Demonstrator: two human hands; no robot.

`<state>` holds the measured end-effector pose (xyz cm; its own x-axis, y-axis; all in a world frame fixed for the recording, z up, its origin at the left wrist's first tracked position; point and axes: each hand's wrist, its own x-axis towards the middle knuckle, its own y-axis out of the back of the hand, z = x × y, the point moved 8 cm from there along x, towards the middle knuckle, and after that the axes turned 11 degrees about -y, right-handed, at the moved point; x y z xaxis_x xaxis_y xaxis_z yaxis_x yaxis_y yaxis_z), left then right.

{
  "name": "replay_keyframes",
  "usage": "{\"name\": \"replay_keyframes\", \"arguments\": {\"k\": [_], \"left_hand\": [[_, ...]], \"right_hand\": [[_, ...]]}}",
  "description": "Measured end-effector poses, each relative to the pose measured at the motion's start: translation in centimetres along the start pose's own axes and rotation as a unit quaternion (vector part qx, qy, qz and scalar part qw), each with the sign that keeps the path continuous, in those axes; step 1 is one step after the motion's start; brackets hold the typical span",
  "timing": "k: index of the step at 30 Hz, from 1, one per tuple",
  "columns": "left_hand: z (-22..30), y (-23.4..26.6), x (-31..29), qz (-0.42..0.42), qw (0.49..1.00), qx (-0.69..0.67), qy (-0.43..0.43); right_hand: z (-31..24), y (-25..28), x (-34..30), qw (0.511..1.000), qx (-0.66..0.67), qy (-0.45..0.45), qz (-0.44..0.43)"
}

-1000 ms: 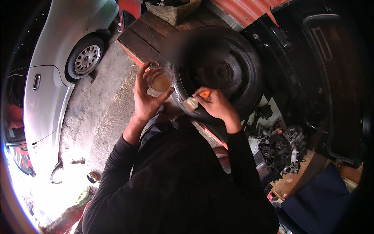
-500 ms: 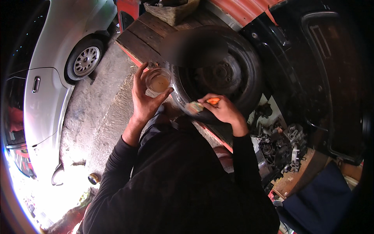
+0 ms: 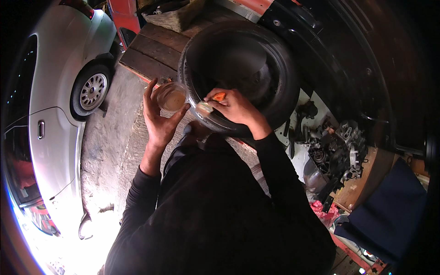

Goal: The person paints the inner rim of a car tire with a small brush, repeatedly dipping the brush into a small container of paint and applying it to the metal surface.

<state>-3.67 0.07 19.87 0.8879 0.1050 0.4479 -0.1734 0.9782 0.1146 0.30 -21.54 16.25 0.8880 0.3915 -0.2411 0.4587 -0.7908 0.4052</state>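
My left hand [image 3: 159, 120] grips a clear plastic cup [image 3: 171, 97] with some pale brownish liquid in it, tilted so its mouth shows. In my right hand [image 3: 234, 106] is a paintbrush [image 3: 204, 108] with an orange handle, its bristles against or just over the near-left sidewall of a black tire [image 3: 279, 98]. The tire lies flat, mounted on a dark steel wheel, on a wooden bench. A dark blurred patch hides the far part of the wheel. The cup is just left of the tire's edge, close to the brush.
The wooden bench [image 3: 153, 52] has a red edge and carries a bin [image 3: 174, 17] at its far end. A silver car [image 3: 55, 119] stands to the left on the concrete floor [image 3: 107, 146]. On the right are greasy engine parts [image 3: 332, 153], a dark vehicle panel [image 3: 330, 59] and dark blue cloth [image 3: 385, 215].
The view has shifted. The brush has moved left along the tire's sidewall, closer to the cup. Both hands keep their holds.
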Motion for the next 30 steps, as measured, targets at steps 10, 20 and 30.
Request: {"name": "replay_keyframes", "arguments": {"k": [10,20,30], "left_hand": [[-0.4,-1.3,0.2,-0.03,0.999,-0.019,-0.001],[-0.3,-2.6,1.2,-0.063,0.997,-0.029,-0.014],[-0.6,-3.7,1.1,-0.087,0.995,-0.037,0.002]], "right_hand": [[4.4,5.4,-8.3,0.996,-0.028,-0.084,-0.023],[2.6,7.5,-11.6,0.964,-0.137,-0.189,0.125],[5.0,1.3,-11.6,0.973,0.071,-0.085,0.202]]}}
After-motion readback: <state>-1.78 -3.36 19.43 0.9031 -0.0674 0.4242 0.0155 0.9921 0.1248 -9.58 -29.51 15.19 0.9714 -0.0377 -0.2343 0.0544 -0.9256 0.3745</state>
